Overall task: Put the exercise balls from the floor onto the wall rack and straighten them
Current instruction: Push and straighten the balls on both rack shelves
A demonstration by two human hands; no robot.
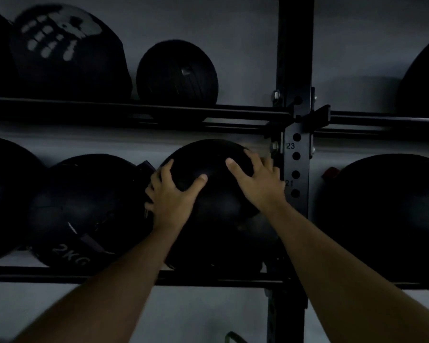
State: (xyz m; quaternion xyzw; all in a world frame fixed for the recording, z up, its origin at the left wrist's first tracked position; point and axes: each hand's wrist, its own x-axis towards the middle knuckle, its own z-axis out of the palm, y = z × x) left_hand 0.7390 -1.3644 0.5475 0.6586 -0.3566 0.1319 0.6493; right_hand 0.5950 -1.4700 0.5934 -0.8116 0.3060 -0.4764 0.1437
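A black exercise ball [213,204] sits on the lower rails of the wall rack [208,278], just left of the black upright post [296,169]. My left hand [170,194] grips its left side with the fingers spread and the thumb on its front. On the ball's upper right lies my right hand [258,179], fingers apart and pressed on the surface. Both hands hold the ball between them.
A black ball marked 2KG [84,209] touches the held ball's left side, with another ball [8,194] further left. A large ball [386,219] rests right of the post. The upper rails [134,108] carry a printed ball [67,53] and a smaller ball [177,73].
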